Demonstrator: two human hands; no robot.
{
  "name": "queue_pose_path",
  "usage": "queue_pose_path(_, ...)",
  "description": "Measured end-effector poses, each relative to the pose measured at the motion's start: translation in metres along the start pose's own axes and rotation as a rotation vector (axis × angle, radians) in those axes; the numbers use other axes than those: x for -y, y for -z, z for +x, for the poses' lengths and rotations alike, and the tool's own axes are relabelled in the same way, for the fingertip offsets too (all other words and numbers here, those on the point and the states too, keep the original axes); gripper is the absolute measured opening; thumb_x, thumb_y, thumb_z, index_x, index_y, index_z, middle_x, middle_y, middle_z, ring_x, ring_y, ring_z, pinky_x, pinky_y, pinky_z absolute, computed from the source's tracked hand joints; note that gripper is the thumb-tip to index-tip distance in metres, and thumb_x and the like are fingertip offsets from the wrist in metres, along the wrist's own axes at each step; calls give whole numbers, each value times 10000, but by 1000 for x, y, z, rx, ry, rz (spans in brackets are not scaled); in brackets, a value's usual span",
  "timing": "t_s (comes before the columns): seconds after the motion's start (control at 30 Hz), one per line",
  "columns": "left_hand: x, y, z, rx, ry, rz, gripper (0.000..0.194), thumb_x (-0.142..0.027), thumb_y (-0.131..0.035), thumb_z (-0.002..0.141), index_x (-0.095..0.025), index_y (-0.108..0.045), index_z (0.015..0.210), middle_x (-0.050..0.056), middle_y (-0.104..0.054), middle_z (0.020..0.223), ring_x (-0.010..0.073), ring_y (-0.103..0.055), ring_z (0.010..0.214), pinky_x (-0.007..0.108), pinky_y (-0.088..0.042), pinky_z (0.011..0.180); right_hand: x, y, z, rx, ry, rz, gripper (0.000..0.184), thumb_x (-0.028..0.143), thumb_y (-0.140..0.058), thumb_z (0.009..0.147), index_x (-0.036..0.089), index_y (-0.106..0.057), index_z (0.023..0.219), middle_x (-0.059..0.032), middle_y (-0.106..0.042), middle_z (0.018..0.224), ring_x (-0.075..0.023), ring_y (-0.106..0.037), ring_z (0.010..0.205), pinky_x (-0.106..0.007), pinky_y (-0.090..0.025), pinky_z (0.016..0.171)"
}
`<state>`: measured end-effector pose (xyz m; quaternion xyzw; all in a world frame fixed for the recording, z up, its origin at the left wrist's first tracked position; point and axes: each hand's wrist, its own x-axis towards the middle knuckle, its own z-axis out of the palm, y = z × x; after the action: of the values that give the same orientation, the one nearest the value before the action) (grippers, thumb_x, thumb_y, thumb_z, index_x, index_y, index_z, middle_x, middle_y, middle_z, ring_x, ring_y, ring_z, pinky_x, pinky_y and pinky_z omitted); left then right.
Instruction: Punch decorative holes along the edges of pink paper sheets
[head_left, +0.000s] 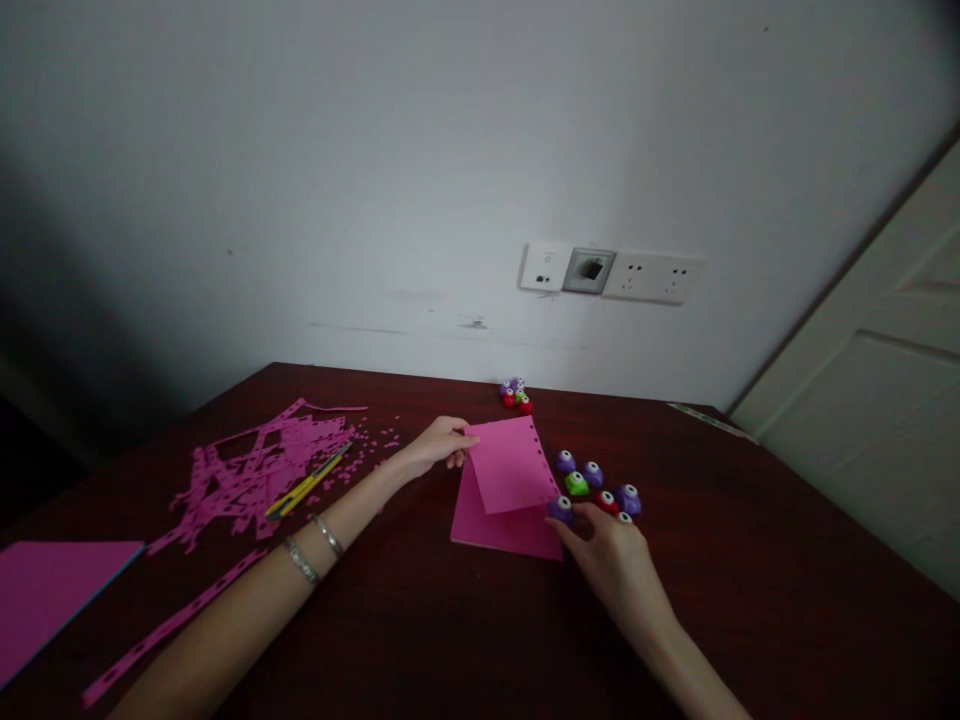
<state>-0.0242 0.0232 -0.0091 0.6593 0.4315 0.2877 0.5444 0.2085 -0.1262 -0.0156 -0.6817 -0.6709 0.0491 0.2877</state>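
Left arm: the forearm enters from the lower left and runs up and across the bench [480, 640], two bangles [304, 560] at the wrist. The left hand [442, 443] is turned inward, fingers bent, thumb uppermost; thumb and fingers are clamped on the upper left corner of the pink sheet [511, 470].

Right arm: the forearm enters from the lower right and slants up and leftward. The right hand [615, 555] is palm down, knuckles raised, thumb extended below and forefinger curled above; the two are closed on the purple punch [560, 510].

The pink sheet lies at the centre, between the hands, overlapping a pink stack [502, 535], and bears a row of holes along its right edge. The purple punch is at the lower right corner of the sheet; whether paper is inside its slot cannot be told.

Just beyond the right hand stand further punches, among them a green punch [577, 484] and a red punch [606, 502].
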Motion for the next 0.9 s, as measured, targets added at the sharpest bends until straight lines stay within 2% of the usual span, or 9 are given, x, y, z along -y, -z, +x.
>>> queue_pose_path(0.33,-6,-3,-4,37,39,-43,153,-268,-595,762,-126,-544,779,-9,-569,521,71,-514,405,181,-376,385,-7,-1,2,-14,7,-178,251,426,-546,782,195,-639,748,-59,-678,673,-240,-642,601,-307,-429,536)
queue_pose_path(0.57,-5,-3,-4,56,34,-59,185,-295,-613,747,-127,-546,788,-4,-570,541,81,-527,435,198,-397,407,0,4,0,30,21,-135,234,404,-530,804,192,-626,780,-46,-665,657,-225,-639,606,-298,-435,550)
queue_pose_path(0.9,-4,4,-1,20,-1,-71,224,-321,-635,709,-131,-527,757,-1,-562,558,89,-539,452,198,-397,408,-9,5,4,-16,-26,-177,261,441,-546,778,199,-644,763,-44,-669,634,-240,-650,591,-282,-403,505)
